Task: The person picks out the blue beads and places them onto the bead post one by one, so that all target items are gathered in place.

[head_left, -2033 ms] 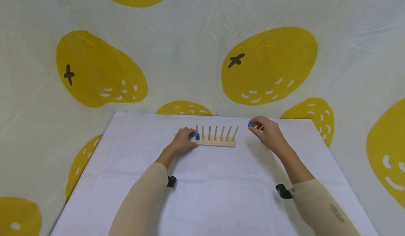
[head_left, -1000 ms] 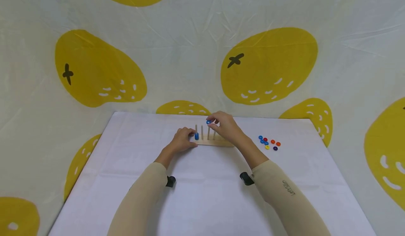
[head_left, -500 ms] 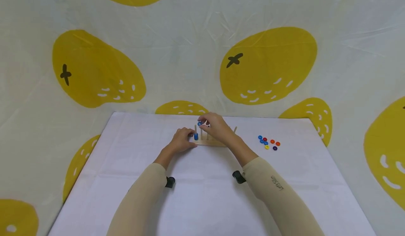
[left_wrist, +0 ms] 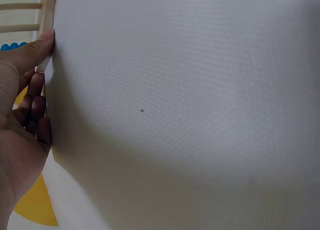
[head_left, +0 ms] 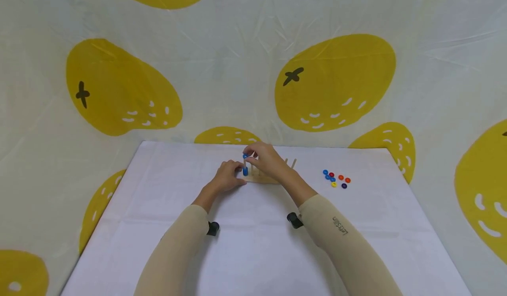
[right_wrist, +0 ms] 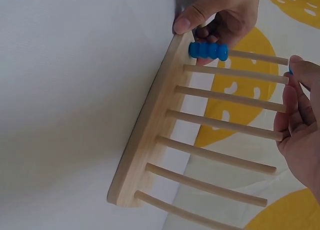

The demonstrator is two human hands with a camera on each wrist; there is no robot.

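Note:
A wooden peg rack [right_wrist: 145,135] with a row of upright pegs stands near the table's far side. My left hand [head_left: 226,176] grips its left end, thumb on the front edge and fingers behind. On the leftmost peg sits a short stack of blue beads [right_wrist: 208,51]; the other pegs are bare in the right wrist view. My right hand [head_left: 266,159] pinches one blue bead [head_left: 245,156] between thumb and finger at the top of that same peg. In the right wrist view, fingertips hide nearly all of this bead, so whether the peg has entered it I cannot tell.
Right of the rack, several loose beads lie in a cluster: blue beads [head_left: 327,177], a red one [head_left: 331,175], two orange ones [head_left: 341,177], a yellow one [head_left: 334,184] and a dark one [head_left: 344,186]. A white cloth [head_left: 253,243] covers the table; a patterned sheet [head_left: 237,67] hangs behind.
With the blue bead pinched, my right hand has come from above the loose beads leftward across the rack to the leftmost peg's top. My left hand has stayed at the rack's end.

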